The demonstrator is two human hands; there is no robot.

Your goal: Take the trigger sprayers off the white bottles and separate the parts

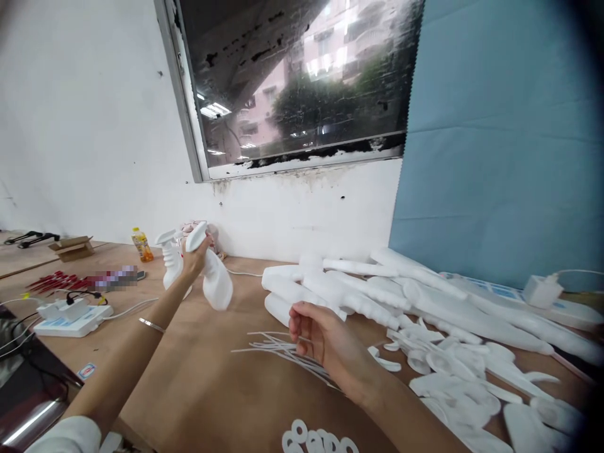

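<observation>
My left hand (195, 257) is stretched out at the back left, closed around the neck of a white spray bottle (218, 284). That bottle hangs slightly tilted, its trigger head above my fingers. Right beside it another white spray bottle (170, 259) stands upright on the table, partly behind my wrist. My right hand (325, 340) hovers over the table's middle with fingers loosely curled and apart, and nothing shows in it. Beneath and left of it lie thin white tubes (274, 347). Several white rings (314, 439) lie at the front edge of view.
White bottle-shaped pieces (372, 292) are heaped at the back right, with loose white trigger parts (465, 377) before them. A power strip (70, 319) with cables, red items (59, 282), a drink bottle (142, 245) and a cardboard box (72, 248) stand left. A wall and window (302, 82) rise behind.
</observation>
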